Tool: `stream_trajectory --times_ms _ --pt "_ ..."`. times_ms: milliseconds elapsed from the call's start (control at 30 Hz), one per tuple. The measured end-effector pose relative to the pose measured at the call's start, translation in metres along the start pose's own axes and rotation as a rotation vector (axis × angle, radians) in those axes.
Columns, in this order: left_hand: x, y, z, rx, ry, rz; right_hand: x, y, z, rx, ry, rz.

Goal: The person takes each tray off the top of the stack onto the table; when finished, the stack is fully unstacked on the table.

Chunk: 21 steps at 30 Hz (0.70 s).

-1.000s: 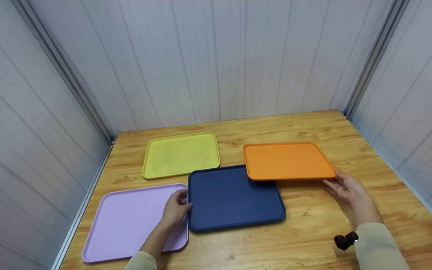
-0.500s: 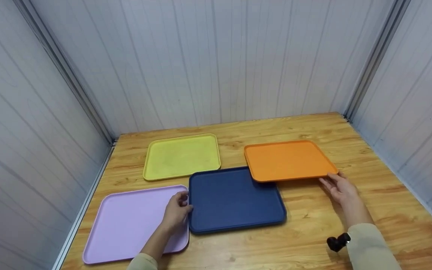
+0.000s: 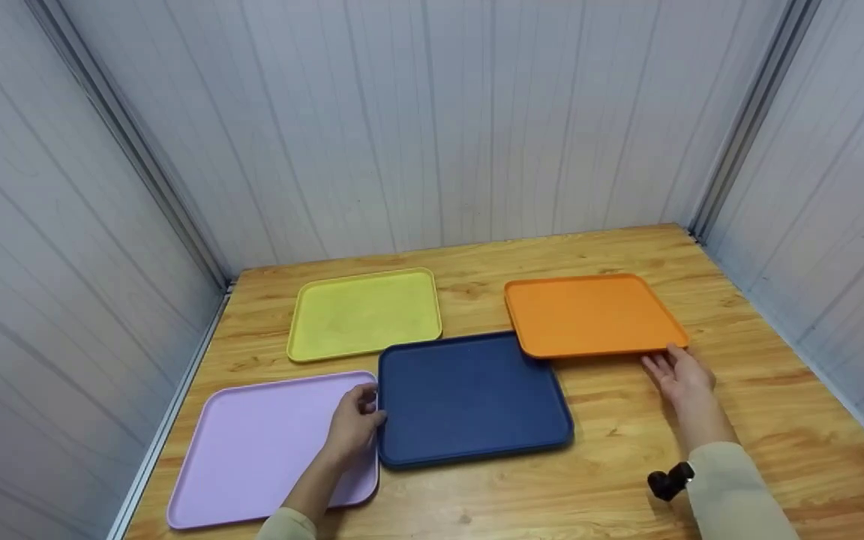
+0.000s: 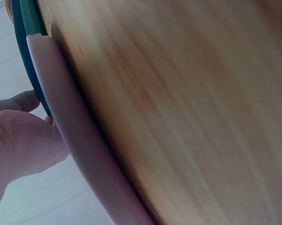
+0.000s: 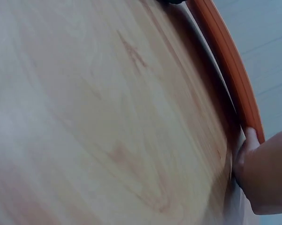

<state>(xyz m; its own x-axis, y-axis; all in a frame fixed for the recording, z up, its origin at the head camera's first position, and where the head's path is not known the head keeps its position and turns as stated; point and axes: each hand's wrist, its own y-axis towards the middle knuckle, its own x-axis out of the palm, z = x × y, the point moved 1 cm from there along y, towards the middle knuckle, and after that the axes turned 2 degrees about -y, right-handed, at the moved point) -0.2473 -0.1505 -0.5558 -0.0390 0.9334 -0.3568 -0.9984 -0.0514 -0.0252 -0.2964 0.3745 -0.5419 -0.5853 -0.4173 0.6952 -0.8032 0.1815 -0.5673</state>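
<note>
At the centre of the head view lies a navy tray. My left hand is at its left rim with curled fingers, reaching over the right edge of a lilac tray. In the left wrist view, the thumb is beside the lilac rim, and the dark tray's edge is behind it. My right hand grips an orange tray by its front right corner, thumb on the rim and fingers below. The orange tray's front left corner overlaps the navy tray's back right corner.
A yellow tray lies at the back left of the wooden table. Pale panel walls stand behind and on both sides. A small black device is at the right sleeve.
The orange tray has shifted right and slightly back, uncovering more of the navy tray. My right hand stays on its corner. My left hand keeps its place at the navy rim.
</note>
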Motion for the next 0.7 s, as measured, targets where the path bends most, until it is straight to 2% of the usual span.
stream_trajectory --times_ms 100,167,367,467,600,700 --pt "-0.001 0.000 0.000 0.000 0.001 0.002 0.000 -0.002 0.005 0.021 -0.060 -0.050" --pt "-0.001 0.001 0.000 0.008 0.011 0.008 0.003 -0.003 0.009 -0.006 -0.090 -0.050" --pt "-0.001 0.000 -0.001 0.013 0.031 0.023 0.016 -0.004 0.023 -0.180 -0.115 0.085" --pt "0.000 0.000 -0.002 0.007 0.028 0.024 0.021 -0.005 0.032 -0.182 -0.127 0.110" --pt "0.000 0.001 -0.002 0.010 0.031 0.019 0.022 -0.007 0.042 -0.157 -0.127 0.081" --pt "0.000 0.001 -0.002 0.017 0.039 0.018 0.025 -0.007 0.048 -0.199 -0.091 0.047"
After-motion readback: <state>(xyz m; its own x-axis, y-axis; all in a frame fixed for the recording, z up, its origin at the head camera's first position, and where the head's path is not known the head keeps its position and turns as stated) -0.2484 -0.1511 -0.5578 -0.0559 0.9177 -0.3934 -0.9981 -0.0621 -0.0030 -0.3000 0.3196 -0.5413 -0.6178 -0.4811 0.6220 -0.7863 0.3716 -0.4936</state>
